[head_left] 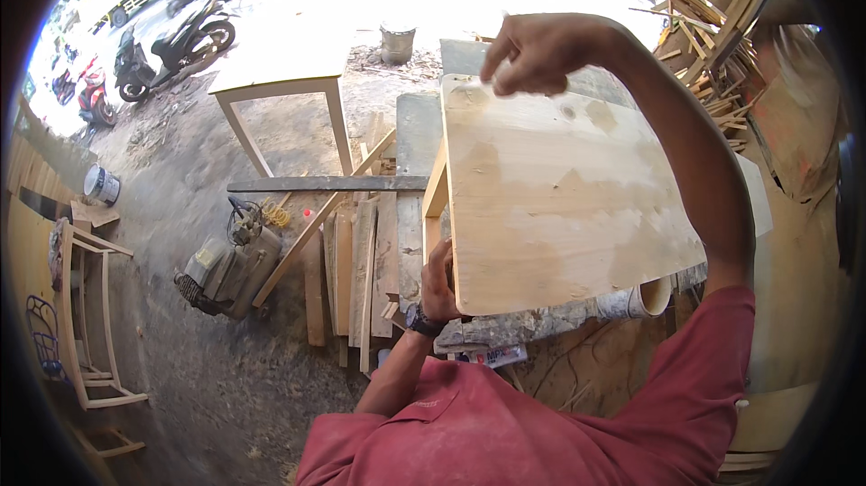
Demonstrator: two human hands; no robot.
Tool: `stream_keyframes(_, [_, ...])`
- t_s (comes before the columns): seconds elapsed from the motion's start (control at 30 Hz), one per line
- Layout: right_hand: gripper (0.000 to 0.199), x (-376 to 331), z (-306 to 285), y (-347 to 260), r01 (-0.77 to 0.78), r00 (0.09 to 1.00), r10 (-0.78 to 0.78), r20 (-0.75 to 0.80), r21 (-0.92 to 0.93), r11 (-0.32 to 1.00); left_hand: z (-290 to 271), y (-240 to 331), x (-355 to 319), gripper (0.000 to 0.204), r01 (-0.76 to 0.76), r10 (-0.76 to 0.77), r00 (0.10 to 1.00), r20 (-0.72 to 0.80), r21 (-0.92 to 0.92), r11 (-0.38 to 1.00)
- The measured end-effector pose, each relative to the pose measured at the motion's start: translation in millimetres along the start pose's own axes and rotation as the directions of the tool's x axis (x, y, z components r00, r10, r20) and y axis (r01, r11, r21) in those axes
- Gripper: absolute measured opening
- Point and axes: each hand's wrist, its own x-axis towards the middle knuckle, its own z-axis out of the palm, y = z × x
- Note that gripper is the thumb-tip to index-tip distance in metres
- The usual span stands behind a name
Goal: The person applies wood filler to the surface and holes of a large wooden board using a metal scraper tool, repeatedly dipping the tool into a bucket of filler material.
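A pale wooden table (pixel 541 206) with a rounded-corner top fills the space before me. Its top carries darker, damp-looking or filled patches, and a leg shows on its left side. At the near left corner, my left hand (pixel 440 286) wraps round the table's edge, a dark watch on its wrist. Over the far left corner my right hand (pixel 546 55) hangs with its arm bent high and its fingers curled closed. Whatever those fingers hold, if anything, is too blurred to make out.
A light table (pixel 280 80) stands ahead left. A dusty motor machine (pixel 234 265), a dark bar (pixel 325 184) and several planks (pixel 343 278) lie left of me. Scrap wood (pixel 713 53) is heaped far right. A bucket (pixel 397 44) stands ahead; parked motorbikes (pixel 176 48) line the road.
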Motion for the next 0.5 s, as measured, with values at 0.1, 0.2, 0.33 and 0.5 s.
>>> stream_keyframes(0.1, [0.045,22,-4,22,-0.015,0.999,0.015,-0.029,0.028,1.000,0,-7,-7,0.101,0.045,-0.044,0.999,0.028,-0.021,0.999])
stream_keyframes(0.2, [0.047,23,11,21,-0.003,1.000,0.003,0.003,-0.019,1.000,-1,-11,-11,0.100,0.044,-0.044,0.999,0.017,-0.019,0.999])
stream_keyframes(0.33, [0.049,6,-4,9,-0.117,0.969,0.125,0.215,-0.050,0.992,-1,-7,-7,0.102,0.008,-0.008,1.000,-0.005,0.024,1.000])
stream_keyframes(0.5, [0.051,22,11,16,0.040,0.992,-0.040,-0.116,0.001,0.999,3,-11,-9,0.104,0.048,-0.048,0.999,-0.007,-0.032,0.998])
